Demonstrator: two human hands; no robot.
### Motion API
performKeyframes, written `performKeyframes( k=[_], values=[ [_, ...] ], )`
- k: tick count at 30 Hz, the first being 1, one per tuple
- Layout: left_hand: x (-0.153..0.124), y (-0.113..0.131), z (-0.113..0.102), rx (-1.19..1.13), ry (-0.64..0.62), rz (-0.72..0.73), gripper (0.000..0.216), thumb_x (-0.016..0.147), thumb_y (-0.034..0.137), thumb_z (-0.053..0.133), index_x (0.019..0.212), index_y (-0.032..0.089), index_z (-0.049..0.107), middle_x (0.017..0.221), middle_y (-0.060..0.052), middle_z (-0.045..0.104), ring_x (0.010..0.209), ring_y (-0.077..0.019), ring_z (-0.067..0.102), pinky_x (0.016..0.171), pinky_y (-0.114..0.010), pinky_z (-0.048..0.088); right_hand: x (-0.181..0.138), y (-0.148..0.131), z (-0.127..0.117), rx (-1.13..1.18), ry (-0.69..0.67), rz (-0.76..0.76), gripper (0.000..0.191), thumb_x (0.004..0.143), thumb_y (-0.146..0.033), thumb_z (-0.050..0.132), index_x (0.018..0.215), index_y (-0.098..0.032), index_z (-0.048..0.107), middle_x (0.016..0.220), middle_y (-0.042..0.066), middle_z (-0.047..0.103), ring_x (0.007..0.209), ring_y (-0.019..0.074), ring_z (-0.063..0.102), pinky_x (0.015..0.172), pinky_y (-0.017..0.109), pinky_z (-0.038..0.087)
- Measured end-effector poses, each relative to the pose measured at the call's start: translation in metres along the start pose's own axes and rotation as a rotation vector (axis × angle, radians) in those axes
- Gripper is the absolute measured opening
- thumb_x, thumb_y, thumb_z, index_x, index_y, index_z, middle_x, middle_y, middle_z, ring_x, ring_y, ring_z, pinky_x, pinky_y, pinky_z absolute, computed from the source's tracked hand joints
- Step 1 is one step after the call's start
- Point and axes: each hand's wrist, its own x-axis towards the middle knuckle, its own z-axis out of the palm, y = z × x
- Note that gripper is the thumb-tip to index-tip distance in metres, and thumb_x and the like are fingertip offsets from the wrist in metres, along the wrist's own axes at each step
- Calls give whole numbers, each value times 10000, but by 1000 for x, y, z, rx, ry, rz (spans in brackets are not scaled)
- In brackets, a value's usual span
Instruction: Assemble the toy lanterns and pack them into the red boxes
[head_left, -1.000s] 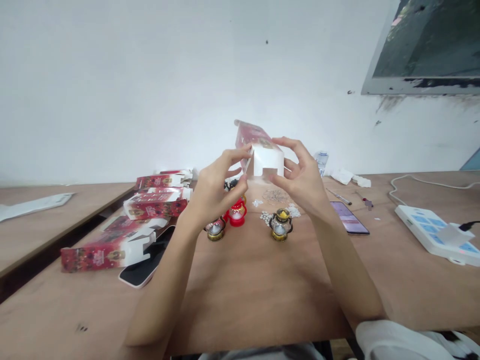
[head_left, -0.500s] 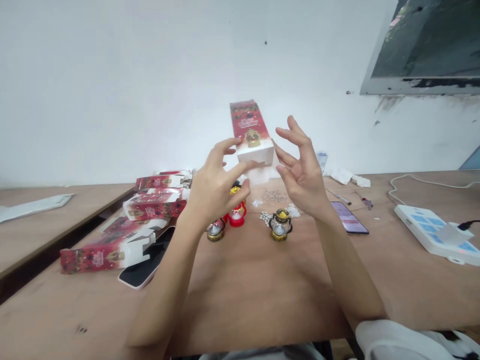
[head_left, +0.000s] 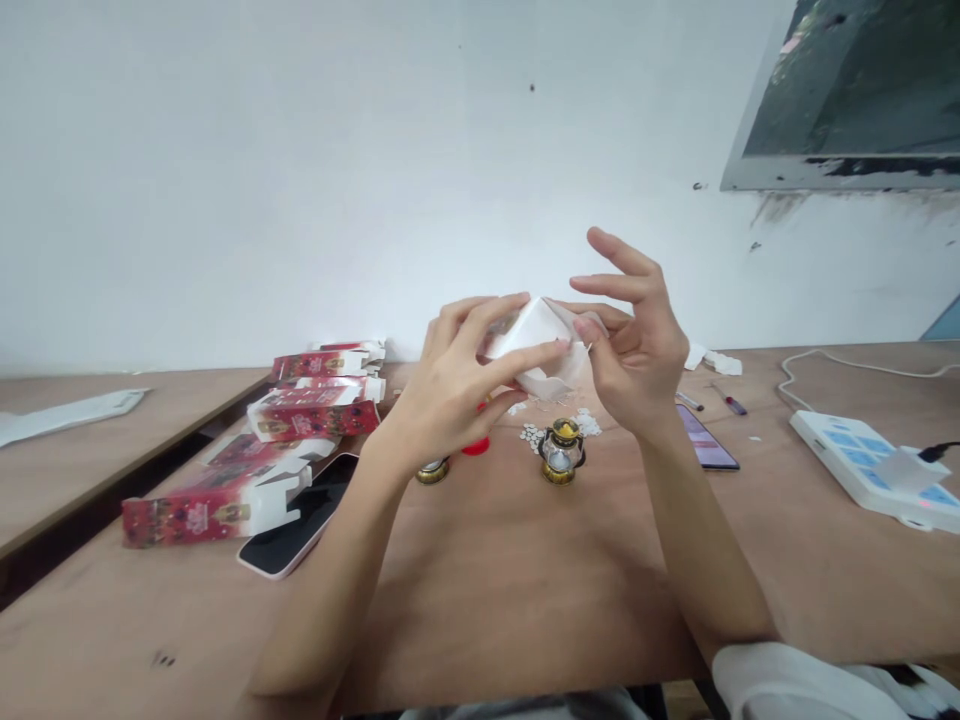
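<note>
My left hand (head_left: 450, 390) is wrapped around a cardboard box (head_left: 536, 328), held up above the table with its white end showing. Most of the box's printed side is behind my fingers. At the box's right edge, my right hand (head_left: 637, 345) pinches a thin white flap or sheet between thumb and finger, its other fingers raised. Below the hands stands a small gold-and-black lantern (head_left: 561, 455). A second lantern (head_left: 432, 473) and a red one (head_left: 477, 447) are mostly hidden behind my left hand.
Several red printed boxes (head_left: 322, 410) lie at the left, beside a dark phone (head_left: 296, 530). Small white pieces (head_left: 532, 436) are scattered behind the lantern. On the right are another phone (head_left: 705, 440), a screwdriver (head_left: 729, 400) and a white power strip (head_left: 874, 465) with its cable.
The box has tipped and come lower, so its red printed face no longer shows. My right hand has closed from an open pose onto the white flap or sheet.
</note>
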Motion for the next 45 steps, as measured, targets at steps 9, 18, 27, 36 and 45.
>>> performKeyframes(
  k=[9, 18, 27, 36, 45],
  values=[
    [2, 2, 6, -175, -33, 20, 307, 800, 399, 629, 1042, 249, 515, 1235, -115, 503, 1116, -254, 513, 888, -428, 468, -2, -14, -4, 27, -91, 149, 284, 840, -382, 562, 1110, -296, 557, 1368, 1, 433, 1236, 285, 469, 904, 470, 550],
    [0, -8, 10, -144, 72, -6, 397, 738, 449, 686, 1047, 251, 533, 1192, -122, 510, 1087, -262, 514, 809, -412, 498, 3, -20, -11, 85, -317, 283, 369, 761, -380, 666, 1114, -322, 575, 1328, 11, 467, 1235, 288, 461, 847, 414, 559],
    [-1, -4, 8, -315, 288, -141, 269, 800, 368, 605, 1033, 269, 515, 1094, -73, 555, 1048, -236, 541, 853, -433, 487, 5, -11, -13, 170, -224, 353, 331, 799, -294, 569, 1128, -315, 542, 1303, -16, 517, 1148, 241, 533, 792, 385, 578],
    [-1, -9, 10, -165, 367, -114, 294, 751, 355, 555, 1019, 244, 510, 998, -65, 604, 950, -240, 569, 794, -433, 498, 5, -11, -11, 310, -320, 371, 236, 857, -384, 531, 1045, -270, 617, 1185, 13, 604, 1085, 207, 578, 845, 405, 560],
    [-3, -3, 11, -105, 384, -36, 269, 693, 303, 599, 942, 238, 521, 981, -58, 634, 905, -229, 605, 726, -394, 517, 4, -7, -2, 284, -301, 447, 222, 740, -366, 695, 907, -228, 645, 1152, 31, 613, 959, 188, 630, 846, 391, 533]
  ],
)
